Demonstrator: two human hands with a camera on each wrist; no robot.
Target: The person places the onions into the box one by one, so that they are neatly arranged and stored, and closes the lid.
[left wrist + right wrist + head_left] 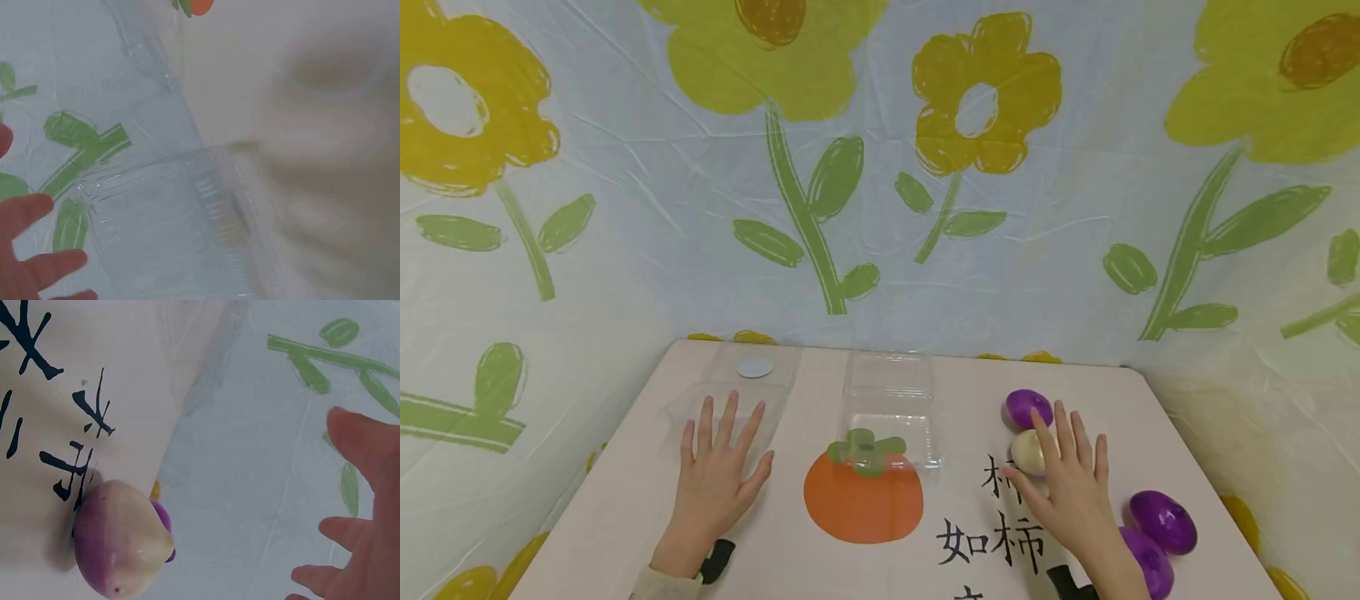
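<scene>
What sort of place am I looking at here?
Probably a small staged tabletop work area: flower-print sheeting rises behind and beside a table holding clear plastic containers and glossy purple rounded items.

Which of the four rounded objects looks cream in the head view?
The cream one, partly behind the right hand; the far one and the two rightmost ones look purple.

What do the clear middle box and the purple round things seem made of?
Clear middle box: probably thin, glossy plastic; the printed green leaves show through it. Purple round things: smooth, shiny surface with bright highlights; could be plastic or real vegetables.
</scene>
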